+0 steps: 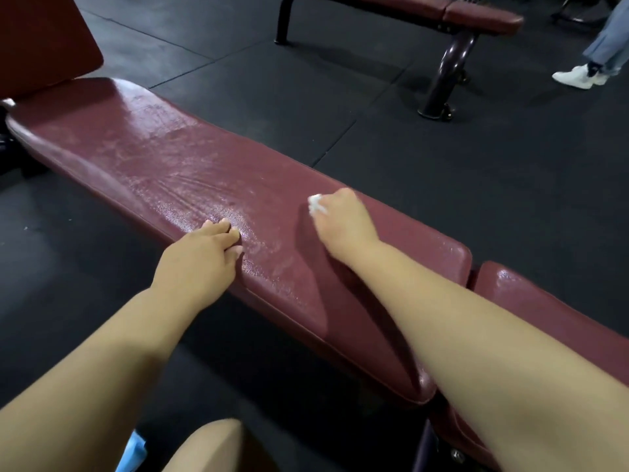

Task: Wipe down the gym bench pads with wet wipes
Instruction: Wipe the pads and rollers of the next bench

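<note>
The long maroon pad [190,165] runs from ten to four o'clock, gleaming wet. The left hand [200,257] braces its near edge, empty, fingers loosely curled. The right hand [340,216], fisted around a bunched wet wipe [316,203], presses mid-pad (wiping appears underway); next probably the dry-looking stretch toward four o'clock.

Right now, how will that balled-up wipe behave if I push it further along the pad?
The wet wipe is crumpled in the right hand, so it is probably limp and light. The long pad shines with streaks, so the wipe should glide, though it may bunch further.
</note>
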The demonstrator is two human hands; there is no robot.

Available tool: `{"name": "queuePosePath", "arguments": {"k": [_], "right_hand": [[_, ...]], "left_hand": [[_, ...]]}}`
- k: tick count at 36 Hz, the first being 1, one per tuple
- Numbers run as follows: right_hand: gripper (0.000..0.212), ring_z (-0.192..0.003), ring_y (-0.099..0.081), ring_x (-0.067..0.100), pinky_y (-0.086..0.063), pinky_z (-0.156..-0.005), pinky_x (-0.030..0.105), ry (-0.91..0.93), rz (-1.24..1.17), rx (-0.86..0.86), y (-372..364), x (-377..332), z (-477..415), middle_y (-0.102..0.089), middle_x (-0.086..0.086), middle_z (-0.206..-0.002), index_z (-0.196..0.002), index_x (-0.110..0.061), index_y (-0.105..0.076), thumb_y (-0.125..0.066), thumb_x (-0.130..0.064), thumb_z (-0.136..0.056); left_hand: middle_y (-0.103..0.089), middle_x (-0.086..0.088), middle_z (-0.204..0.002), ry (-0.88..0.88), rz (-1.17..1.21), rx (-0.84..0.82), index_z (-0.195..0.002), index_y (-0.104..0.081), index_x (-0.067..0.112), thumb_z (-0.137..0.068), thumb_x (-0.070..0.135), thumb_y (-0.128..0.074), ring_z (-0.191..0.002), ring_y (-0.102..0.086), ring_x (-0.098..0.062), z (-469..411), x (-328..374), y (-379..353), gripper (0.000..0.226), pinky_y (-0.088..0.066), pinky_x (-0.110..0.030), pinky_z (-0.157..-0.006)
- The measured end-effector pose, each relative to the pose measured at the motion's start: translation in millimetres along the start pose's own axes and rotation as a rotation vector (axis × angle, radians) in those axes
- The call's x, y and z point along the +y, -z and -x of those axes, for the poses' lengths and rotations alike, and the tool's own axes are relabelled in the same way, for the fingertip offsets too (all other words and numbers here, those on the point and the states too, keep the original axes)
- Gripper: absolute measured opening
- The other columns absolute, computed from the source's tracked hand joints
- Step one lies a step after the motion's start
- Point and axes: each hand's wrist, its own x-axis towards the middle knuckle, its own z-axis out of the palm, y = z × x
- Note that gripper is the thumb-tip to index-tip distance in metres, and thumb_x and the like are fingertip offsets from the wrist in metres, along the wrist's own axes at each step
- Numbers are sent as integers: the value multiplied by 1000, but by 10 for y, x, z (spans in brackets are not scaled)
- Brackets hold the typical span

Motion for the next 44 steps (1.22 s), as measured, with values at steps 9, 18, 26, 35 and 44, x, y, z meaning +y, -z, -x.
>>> {"name": "queuePosePath", "arguments": {"k": [9,18,26,35,44], "right_hand": [[25,-75,-56,34,-49,-67,35,468,-103,-167,240,230,481,-57,16,-88,-94,-4,-69,-53,-1,-75],[28,-92,-49,26,-35,-79,23,-445,-154,74,219,244,626,-39,5,-103,-108,-7,-62,-46,-1,-85],[36,-72,-55,35,-52,-60,40,-106,-250,-137,58,-516,1063,-55,13,-92,-96,-6,-67,-47,2,-68],[30,-86,-55,31,-47,-78,36,-464,-116,-166,519,-14,1119,-47,13,-108,-112,-5,-62,-57,1,-83],[38,-101,-56,36,-44,-92,33,-462,-225,-209,239,-720,1109,-51,18,-110,-115,-1,-60,-66,2,-77]], "left_hand": [[-35,11,-148,34,6,-162,-136,-45,20,-101,22,-37,-139,-30,-16,-27,14,85,37,-39,-34,-98],[-6,1,-159,15,-74,-443,-149,-19,17,-103,18,-28,-146,-5,-21,-129,50,249,47,-19,-28,-112],[-4,-3,-159,-2,-112,-511,-150,-13,14,-102,17,-32,-146,-8,-24,-197,-40,232,52,-20,-31,-114],[-3,-1,-159,-60,-163,-611,-151,-13,17,-102,21,-34,-146,-7,-24,-296,-102,259,53,-30,-31,-109],[-12,-2,-155,-69,-153,-656,-147,-24,19,-97,14,-42,-135,-33,-23,-379,-125,311,54,-45,-34,-88]]}}
